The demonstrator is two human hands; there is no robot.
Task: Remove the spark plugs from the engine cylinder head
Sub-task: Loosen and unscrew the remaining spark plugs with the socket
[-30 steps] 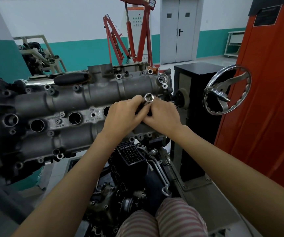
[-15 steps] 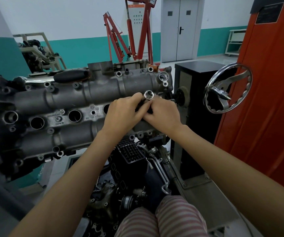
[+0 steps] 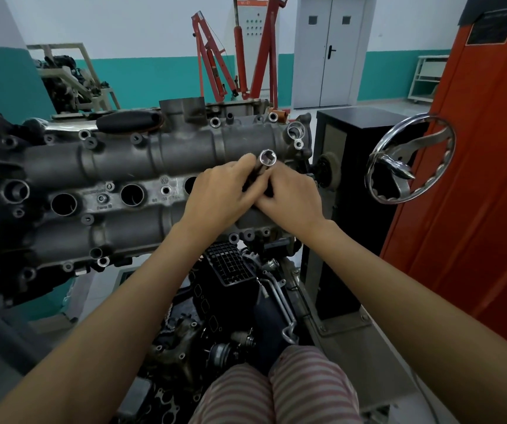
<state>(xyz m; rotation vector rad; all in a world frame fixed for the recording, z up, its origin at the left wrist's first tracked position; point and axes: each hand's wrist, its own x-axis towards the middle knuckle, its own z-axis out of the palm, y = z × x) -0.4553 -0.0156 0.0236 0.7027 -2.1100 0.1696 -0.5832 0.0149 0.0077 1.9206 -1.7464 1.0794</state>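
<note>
Room: a workshop with white walls over a teal band, a grey double door [image 3: 330, 50] at the back and a red engine hoist [image 3: 240, 53] standing before it.
My left hand [image 3: 215, 200]: its fingers are curled round the dark shaft of the socket tool, the thumb lying up along the shaft just under the bright end.
My right hand [image 3: 292, 200]: its fingers are bent onto the same shaft from the other side, touching my left hand; what the fingertips do underneath is hidden.
Socket tool [image 3: 267, 158]: it sticks up between my two hands, tilted toward me, its chrome open end showing the toothed inside; the lower end is covered by my hands.
Spark plugs: I cannot see any; the well under my hands is hidden, so I cannot tell whether a plug sits in it.
Cylinder head [image 3: 117, 166]: grey cast metal lying across in front of me, tipped so its top faces me, my hands resting near its right end.
Plug wells [image 3: 132, 194]: a row of dark round holes runs along the middle of the head to the left of my left hand; the nearest is partly covered by that hand.
Handwheel [image 3: 411, 160]: chrome, to the right of my right hand, apart from it, beside a black stand [image 3: 353, 142].
Orange cabinet [image 3: 484, 179]: fills the right side.
Below: dark engine parts [image 3: 215, 316] under my forearms and my striped trousers [image 3: 276, 390] at the bottom edge.
</note>
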